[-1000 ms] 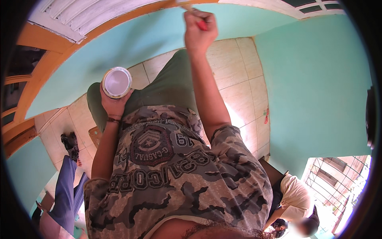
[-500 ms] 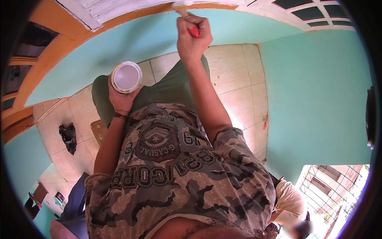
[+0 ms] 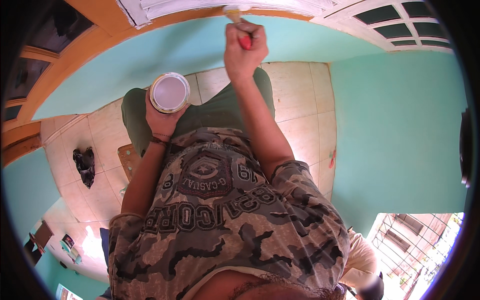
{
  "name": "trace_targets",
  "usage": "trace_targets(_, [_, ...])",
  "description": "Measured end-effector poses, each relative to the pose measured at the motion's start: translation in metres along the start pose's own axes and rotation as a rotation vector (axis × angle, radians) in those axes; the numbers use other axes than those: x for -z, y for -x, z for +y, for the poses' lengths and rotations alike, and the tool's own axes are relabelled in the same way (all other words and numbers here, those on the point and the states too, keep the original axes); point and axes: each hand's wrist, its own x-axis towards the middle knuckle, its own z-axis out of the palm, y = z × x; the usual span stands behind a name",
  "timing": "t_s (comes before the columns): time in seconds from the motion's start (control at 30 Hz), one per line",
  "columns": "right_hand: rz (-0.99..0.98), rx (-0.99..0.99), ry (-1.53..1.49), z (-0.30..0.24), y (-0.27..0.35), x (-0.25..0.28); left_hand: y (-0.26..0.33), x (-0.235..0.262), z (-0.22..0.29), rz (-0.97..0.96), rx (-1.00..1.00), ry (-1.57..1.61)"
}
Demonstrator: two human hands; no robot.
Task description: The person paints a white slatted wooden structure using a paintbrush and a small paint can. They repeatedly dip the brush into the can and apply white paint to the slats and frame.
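My right hand (image 3: 245, 55) is closed round the red handle of a paintbrush (image 3: 233, 15). Its pale bristles touch the edge where the white slatted shutter (image 3: 190, 6) meets the orange frame (image 3: 175, 20), at the top of the view. My left hand (image 3: 162, 120) grips an open round can (image 3: 170, 93) from below and the side, over my lap. Pale, whitish paint shows inside the can, and paint smears its rim.
A turquoise wall (image 3: 395, 130) rises on the right. On the tiled floor (image 3: 300, 100) at left lie a black plastic bag (image 3: 85, 167) and a brown wooden piece (image 3: 129, 159). Another person (image 3: 361, 260) is behind me at lower right, near a barred window (image 3: 420, 240).
My view has shifted slightly, so the can and my left hand appear farther right. The brush has stayed at the shutter's lower edge, still in my right hand.
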Motion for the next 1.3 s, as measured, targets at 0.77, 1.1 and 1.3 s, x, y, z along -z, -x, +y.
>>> trace_targets(0.77, [0.052, -0.075, -0.013, 0.005, 0.005, -0.011, 0.005, -0.003, 0.002, 0.028, 0.038, -0.028])
trace_targets(1.1, [-0.364, -0.096, -0.349, -0.008, 0.029, -0.030, 0.006, -0.001, 0.010, 0.063, 0.082, -0.059])
trace_targets(1.3, [-0.011, -0.153, -0.233, 0.013, -0.024, 0.039, 0.010, -0.005, 0.003, 0.080, 0.086, -0.006])
